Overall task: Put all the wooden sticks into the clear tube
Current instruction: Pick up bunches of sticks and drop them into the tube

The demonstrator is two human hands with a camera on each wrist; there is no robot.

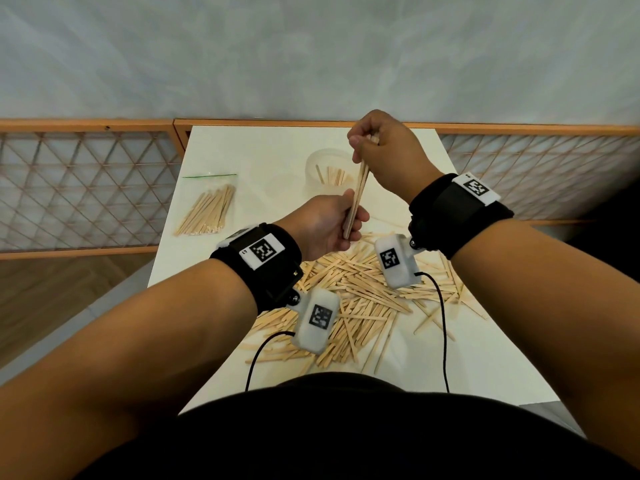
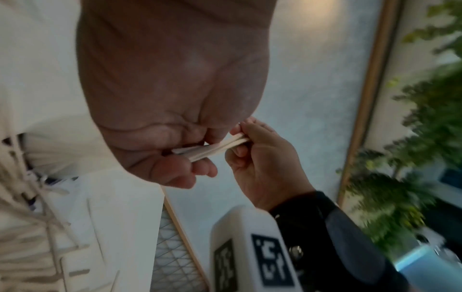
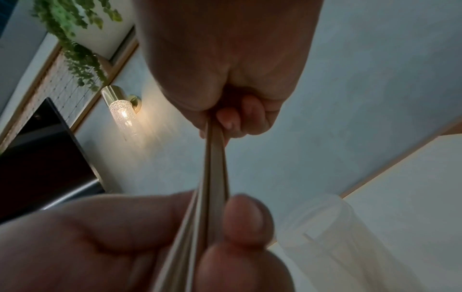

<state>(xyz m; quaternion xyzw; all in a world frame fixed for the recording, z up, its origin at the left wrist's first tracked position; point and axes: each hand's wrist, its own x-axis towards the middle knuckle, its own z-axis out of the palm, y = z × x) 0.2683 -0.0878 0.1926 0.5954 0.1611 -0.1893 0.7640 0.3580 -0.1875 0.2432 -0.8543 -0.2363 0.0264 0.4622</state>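
Observation:
A small bundle of wooden sticks (image 1: pixel 356 199) stands tilted above the white table (image 1: pixel 263 150), held at both ends. My left hand (image 1: pixel 349 218) grips its lower end between thumb and curled fingers. My right hand (image 1: pixel 363 143) pinches its upper end. Just behind the bundle is the clear tube (image 1: pixel 320 168), upright, with several sticks inside. A big loose pile of sticks (image 1: pixel 363 303) lies on the table under my wrists. In the right wrist view the bundle (image 3: pixel 215 177) runs from the right hand's fingers (image 3: pixel 232 118) down to the left hand's, with the tube (image 3: pixel 337 227) at lower right.
A clear zip bag of sticks (image 1: pixel 207 209) lies at the table's left. A wooden lattice railing (image 1: pixel 86 185) runs behind and beside the table, against a grey wall. Wrist camera boxes (image 1: pixel 317 318) with black cables hang over the pile.

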